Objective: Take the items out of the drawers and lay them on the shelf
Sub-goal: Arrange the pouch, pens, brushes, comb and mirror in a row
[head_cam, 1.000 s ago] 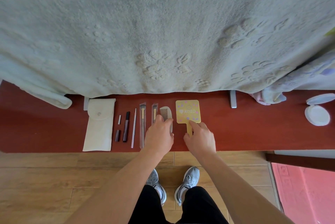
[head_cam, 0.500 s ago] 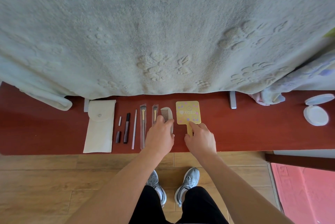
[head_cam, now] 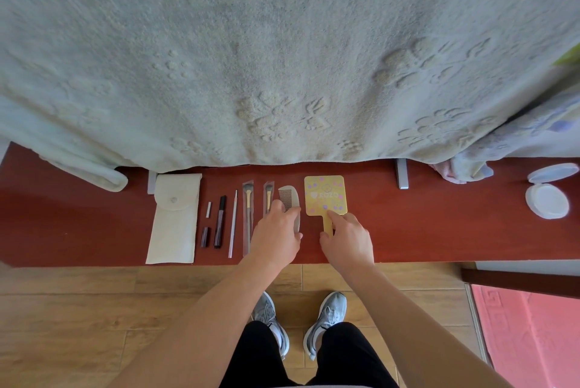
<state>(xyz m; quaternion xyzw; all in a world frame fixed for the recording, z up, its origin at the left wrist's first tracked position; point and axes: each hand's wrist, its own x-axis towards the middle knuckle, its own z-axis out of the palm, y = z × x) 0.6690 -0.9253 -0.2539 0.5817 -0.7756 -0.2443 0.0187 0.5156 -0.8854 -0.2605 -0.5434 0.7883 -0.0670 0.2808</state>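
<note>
**Q:** What is the item count on the shelf (head_cam: 439, 230)?

**A:** One white pouch (head_cam: 174, 218), one short white cap (head_cam: 208, 209), one short dark cap (head_cam: 205, 237), one dark tube (head_cam: 220, 221) and one thin white stick (head_cam: 233, 224). There are two brushes in clear sleeves, a long brush (head_cam: 248, 215) and a short brush (head_cam: 268, 196). Then come one comb (head_cam: 288, 199) and one yellow mirror (head_cam: 324, 196). All lie flat in a single row, side by side. One round white case (head_cam: 547, 199) sits well apart at the right end, with its lid open.

**Q:** What is the state of the hands?

**A:** There are two.
- **Left hand (head_cam: 277, 237):** It is laid over the comb's lower half with the fingers loosely bent. One fingertip is at the short brush's sleeve. The comb's teeth show beyond the fingers. Whether the hand grips the comb or only rests on it cannot be told.
- **Right hand (head_cam: 346, 243):** The index finger is extended, with its tip where the handle meets the mirror's square head. The thumb is against the handle's left side, lower down, so the handle is pinched between the two. The remaining fingers are curled.

**Q:** Where do the comb and mirror lie relative to each other?

**A:** Just beside each other and apart, with a narrow strip of shelf between them.

**Q:** Is any writing legible?

**A:** The back of the mirror carries a heart mark followed by "ROZO", among lilac and white dots.

**Q:** What surrounds the shelf?

**A:** One pale blanket (head_cam: 282, 58) hangs over its rear edge. Two grey shoes (head_cam: 326, 315) stand on the wooden floor below.
</note>
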